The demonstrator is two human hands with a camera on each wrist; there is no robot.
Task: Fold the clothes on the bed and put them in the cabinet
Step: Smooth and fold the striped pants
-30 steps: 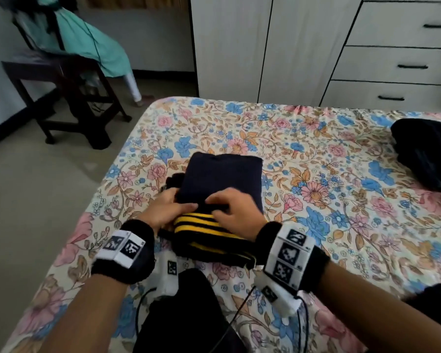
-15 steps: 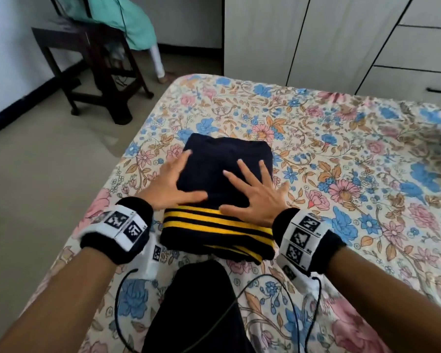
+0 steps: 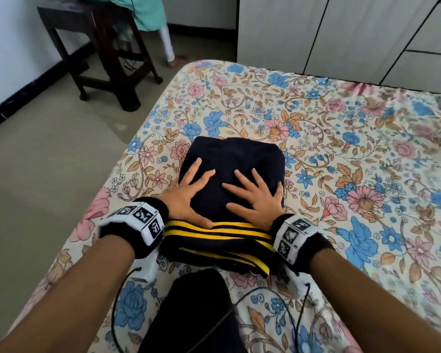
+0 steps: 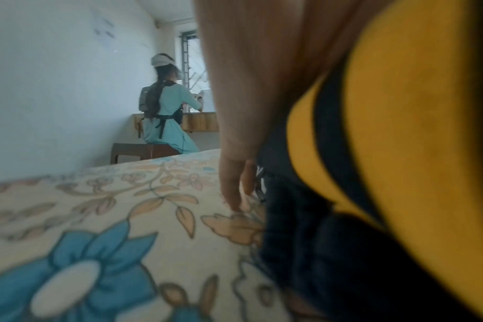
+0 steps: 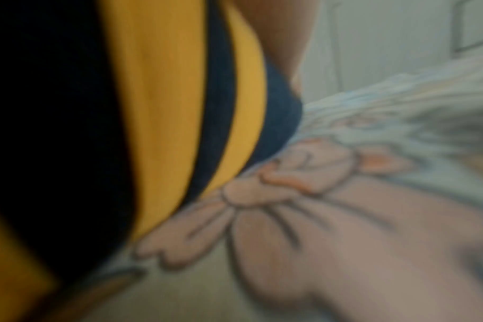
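A folded navy garment [image 3: 236,159] with yellow stripes along its near edge lies on the floral bedsheet [image 3: 329,138], in the head view near the bed's left side. My left hand [image 3: 189,189] lies flat on its left half with fingers spread. My right hand [image 3: 255,197] presses flat on its right half, fingers spread too. In the left wrist view the yellow-striped garment [image 4: 400,130] fills the right side, with my left hand's fingers [image 4: 232,185] reaching down to the sheet. The right wrist view is blurred and shows the striped garment [image 5: 163,130] against the sheet.
A white cabinet [image 3: 316,31] with doors and drawers stands beyond the bed's far edge. A dark wooden stool [image 3: 99,47] stands on the floor at left, with a person in teal [image 4: 168,113] seated on it. Dark cloth [image 3: 196,314] and cables lie near me.
My hands went from gripping the garment's striped edge to lying flat and spread on top of it, then slid a little further over it. The view has tilted down and left.
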